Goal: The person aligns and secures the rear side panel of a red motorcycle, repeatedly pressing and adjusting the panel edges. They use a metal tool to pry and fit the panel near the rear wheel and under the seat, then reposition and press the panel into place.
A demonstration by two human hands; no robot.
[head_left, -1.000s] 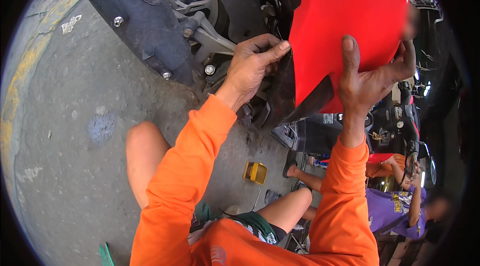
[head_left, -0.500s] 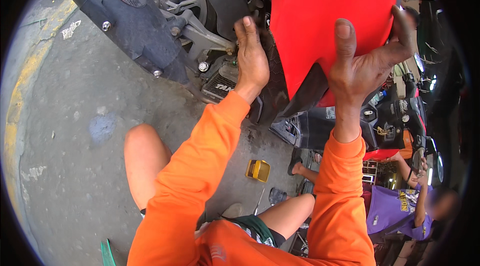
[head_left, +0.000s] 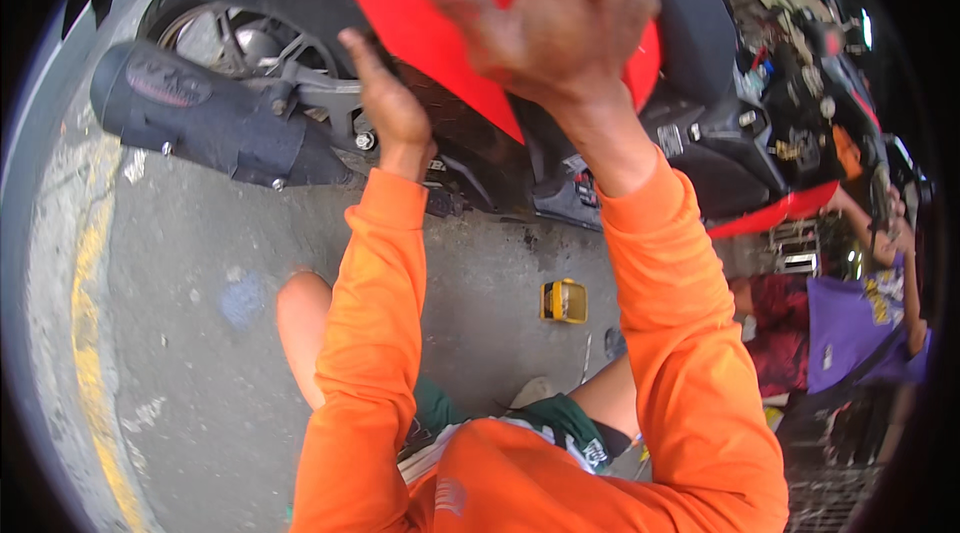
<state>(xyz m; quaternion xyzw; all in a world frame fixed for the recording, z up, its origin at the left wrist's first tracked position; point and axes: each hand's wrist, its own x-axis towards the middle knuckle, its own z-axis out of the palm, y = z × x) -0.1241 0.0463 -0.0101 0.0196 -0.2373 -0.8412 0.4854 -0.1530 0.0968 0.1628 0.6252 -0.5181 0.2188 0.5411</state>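
Note:
A glossy red body panel [head_left: 470, 83] is on the side of the motorcycle, at the top of the view. My right hand [head_left: 560, 23] is over its face, thumb stretched out to the left and fingers reaching up; it is somewhat blurred, and whether it presses on the panel is unclear. My left hand [head_left: 395, 118] is at the panel's lower left, beside the rear wheel [head_left: 255, 43], with its visible fingers stretched upward and nothing seen in them. Left of that hand lies the thick black exhaust muffler [head_left: 200, 123].
A small yellow container [head_left: 564, 302] sits on the grey concrete floor [head_left: 200, 363] below the motorcycle. A yellow painted line [head_left: 88, 333] runs down the left. At the right, a person in a purple shirt [head_left: 840, 328] is beside another red-and-black motorcycle part [head_left: 770, 211].
My view has shifted, so the muffler and wheel appear lower and flatter. My right hand has come left across the red panel. The left hand stays near the wheel side.

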